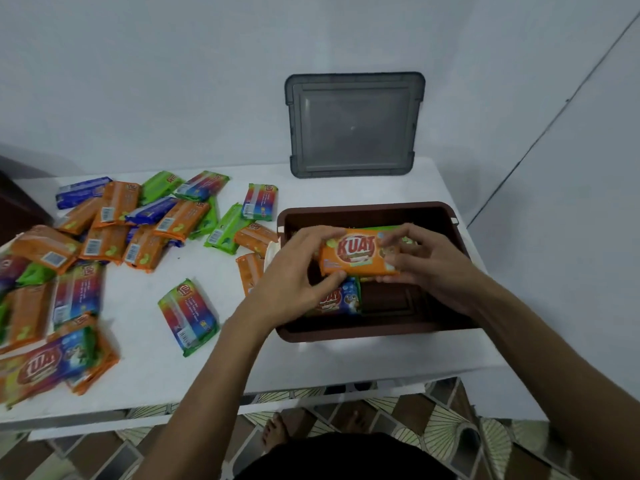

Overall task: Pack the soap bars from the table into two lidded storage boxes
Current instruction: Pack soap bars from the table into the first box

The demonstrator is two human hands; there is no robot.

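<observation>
An orange soap bar (356, 252) marked KUAT is held flat over the open brown storage box (367, 209). My left hand (298, 275) grips its left end and my right hand (422, 261) grips its right end. Under it, inside the box, lie a blue soap bar (343, 299) and a green one partly hidden at the back. Several more soap bars in orange, green, blue and rainbow wrappers lie scattered on the white table (242, 362) to the left, with one rainbow bar (188, 317) lying alone near the middle.
A grey lid (353, 124) leans upright against the wall behind the box. The box sits near the table's right edge. The table's front edge is close to my body, with patterned floor tiles and my bare feet below.
</observation>
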